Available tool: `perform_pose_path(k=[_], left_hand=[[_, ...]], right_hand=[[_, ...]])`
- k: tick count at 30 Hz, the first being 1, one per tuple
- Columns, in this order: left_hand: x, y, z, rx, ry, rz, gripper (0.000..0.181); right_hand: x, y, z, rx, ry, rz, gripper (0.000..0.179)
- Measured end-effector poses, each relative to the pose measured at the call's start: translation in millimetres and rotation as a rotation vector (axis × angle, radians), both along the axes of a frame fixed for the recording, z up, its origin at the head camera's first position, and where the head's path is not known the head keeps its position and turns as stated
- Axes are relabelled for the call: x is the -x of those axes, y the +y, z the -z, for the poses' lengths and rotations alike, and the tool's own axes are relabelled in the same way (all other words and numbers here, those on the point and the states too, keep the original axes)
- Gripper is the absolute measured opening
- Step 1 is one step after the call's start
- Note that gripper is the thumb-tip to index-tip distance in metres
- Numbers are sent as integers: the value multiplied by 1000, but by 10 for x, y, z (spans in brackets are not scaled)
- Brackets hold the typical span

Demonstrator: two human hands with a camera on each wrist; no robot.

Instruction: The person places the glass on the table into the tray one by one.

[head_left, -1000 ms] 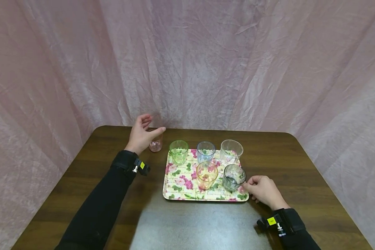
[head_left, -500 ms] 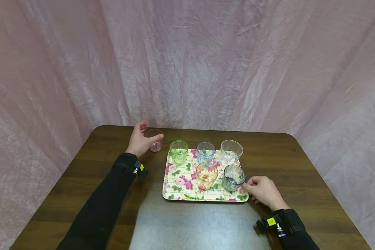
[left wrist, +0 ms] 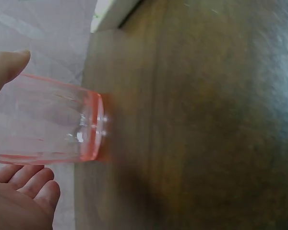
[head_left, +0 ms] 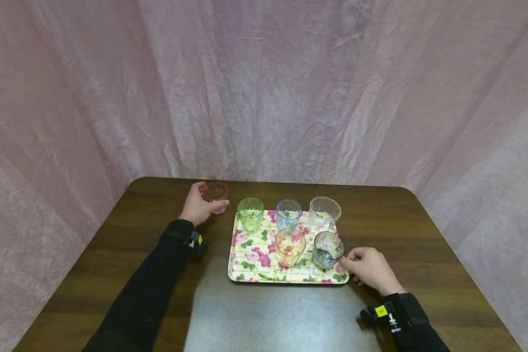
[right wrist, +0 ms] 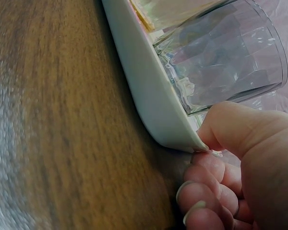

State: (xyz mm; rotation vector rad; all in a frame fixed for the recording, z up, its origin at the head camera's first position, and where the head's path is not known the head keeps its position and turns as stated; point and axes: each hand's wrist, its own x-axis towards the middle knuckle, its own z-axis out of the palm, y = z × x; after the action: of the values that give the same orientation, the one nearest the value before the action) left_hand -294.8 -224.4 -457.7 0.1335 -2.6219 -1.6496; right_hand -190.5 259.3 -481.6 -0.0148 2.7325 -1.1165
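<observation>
My left hand [head_left: 199, 205] is around a pink-tinted glass [head_left: 216, 192], which stands on the table left of the tray. In the left wrist view, the thumb [left wrist: 7, 69] is at one side of this glass and the fingers [left wrist: 31, 179] are right at the other. My right hand [head_left: 369, 268] pinches the near right corner of a flower-patterned tray [head_left: 246, 272] between thumb and curled fingers. Beside that thumb, a grey-tinted glass [head_left: 329, 252] stands upright on the tray.
Also upright on the tray are a yellow glass [head_left: 290, 248], a green glass [head_left: 250, 215], a blue-tinted glass [head_left: 288, 215] and a clear glass [head_left: 324, 213]. The brown wooden table [head_left: 422, 234] ends at a pink curtain [head_left: 264, 88] behind.
My left hand has come down around the pink glass, its raised fingers lowering beside it and its thumb crossing the front. The right hand has stayed on the tray corner.
</observation>
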Motion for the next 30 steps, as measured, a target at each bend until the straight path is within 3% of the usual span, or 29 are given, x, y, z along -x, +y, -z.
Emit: perform_pose_path(k=[7, 19, 30], left_hand=[[30, -29, 93, 21, -49, 13, 106], [-25, -2, 75, -21, -43, 37, 86], [39, -22, 151, -59, -35, 19, 82]], right_hand=[[-7, 0, -4, -10, 6, -9, 24], [12, 0, 2, -13, -3, -1, 24], [-8, -1, -17, -15, -4, -8, 25]])
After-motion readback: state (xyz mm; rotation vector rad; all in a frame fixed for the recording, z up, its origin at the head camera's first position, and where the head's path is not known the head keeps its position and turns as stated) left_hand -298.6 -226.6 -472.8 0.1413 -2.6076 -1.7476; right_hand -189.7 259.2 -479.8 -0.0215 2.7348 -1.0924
